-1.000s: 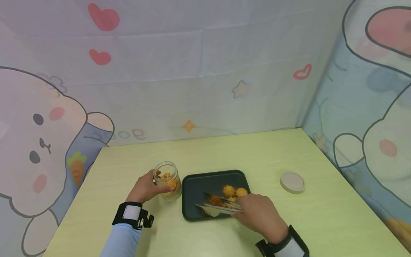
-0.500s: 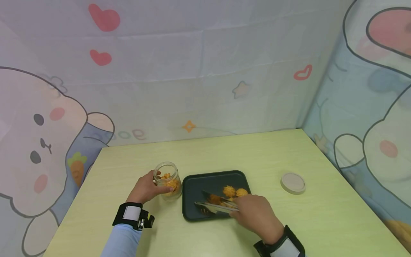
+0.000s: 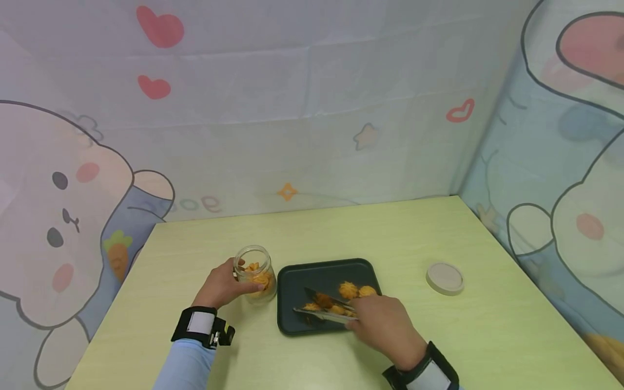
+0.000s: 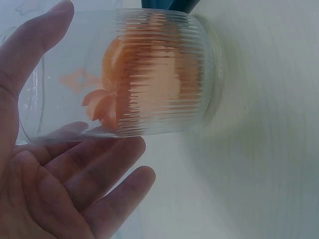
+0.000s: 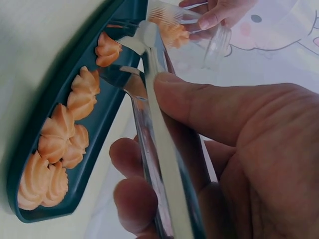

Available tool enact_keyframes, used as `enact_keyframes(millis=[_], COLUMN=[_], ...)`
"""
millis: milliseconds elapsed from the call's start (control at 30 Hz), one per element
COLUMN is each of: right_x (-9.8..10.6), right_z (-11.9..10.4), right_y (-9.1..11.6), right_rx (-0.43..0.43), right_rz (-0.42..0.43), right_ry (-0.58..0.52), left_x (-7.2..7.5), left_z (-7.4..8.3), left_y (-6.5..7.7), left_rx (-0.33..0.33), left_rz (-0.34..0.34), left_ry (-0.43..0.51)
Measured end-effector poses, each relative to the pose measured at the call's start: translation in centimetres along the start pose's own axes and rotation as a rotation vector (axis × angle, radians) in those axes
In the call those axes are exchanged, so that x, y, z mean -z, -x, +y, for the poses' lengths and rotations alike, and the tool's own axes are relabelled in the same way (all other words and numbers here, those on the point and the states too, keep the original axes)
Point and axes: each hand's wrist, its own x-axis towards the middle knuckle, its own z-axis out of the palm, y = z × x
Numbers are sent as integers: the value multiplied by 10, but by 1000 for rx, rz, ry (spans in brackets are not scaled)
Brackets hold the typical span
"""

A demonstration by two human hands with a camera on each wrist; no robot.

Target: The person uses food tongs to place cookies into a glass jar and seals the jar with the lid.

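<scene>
My left hand [image 3: 219, 284] holds an open glass jar [image 3: 265, 294] upright on the table, thumb on one side and fingers on the other. Several orange piped cookies [image 4: 159, 74] fill its ribbed lower part. In my right hand [image 3: 385, 326] is a pair of metal tongs [image 5: 159, 124], gripped between thumb and fingers. The tongs' tips reach low into a dark green tray [image 3: 304, 276], spread apart with one small cookie [image 5: 107, 50] between them. More cookies [image 3: 348, 290] lie along the tray, some partly covered by the tongs and hand in the head view.
A round pale lid [image 3: 444, 278] lies on the table to the right of the tray. The jar stands close to the tray's left edge. Behind the light wooden table [image 3: 292, 233] hangs a printed cloth [image 3: 244, 135] with cartoon animals, and another side drapes at the right.
The right hand and tongs have shifted slightly left over the tray, and a cookie now shows between the tongs' tips. The left hand and jar have stayed in place.
</scene>
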Motion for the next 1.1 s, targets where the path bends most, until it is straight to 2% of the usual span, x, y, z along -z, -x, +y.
enact_keyframes(millis=[267, 733, 1100], right_x=[3, -2, 5], right_z=[-1, 1, 5], right_y=[1, -3, -6], right_rx=[-5, 23, 32], right_rz=[9, 93, 158], right_ry=[14, 48, 43], left_x=[0, 0, 0], left_z=[0, 0, 0], left_y=[-1, -2, 0], left_rx=[-3, 7, 5], left_rz=[-5, -3, -5], left_ry=[6, 3, -1])
